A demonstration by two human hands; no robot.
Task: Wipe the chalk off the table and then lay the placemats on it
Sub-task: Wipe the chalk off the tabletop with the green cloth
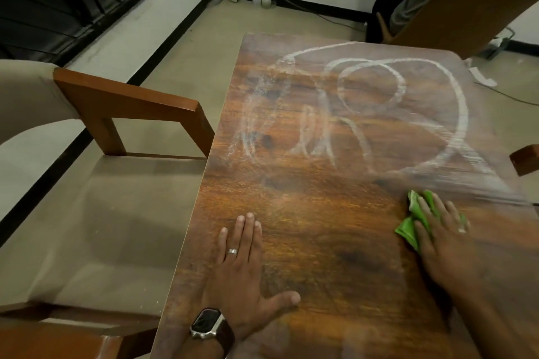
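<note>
A dark wooden table fills the view. White chalk loops and smears cover its far half, with faint streaks trailing toward the right edge. My right hand presses flat on a crumpled green cloth near the table's right side, just below the chalk; the hand is motion-blurred. My left hand lies flat on the bare wood near the left edge, fingers spread, holding nothing, with a ring and a wristwatch. No placemats are in view.
A wooden armchair with beige cushions stands tight against the table's left edge. Another chair sits at the far right corner with a person partly visible behind it. A chair arm pokes in at the right. Cables cross the floor.
</note>
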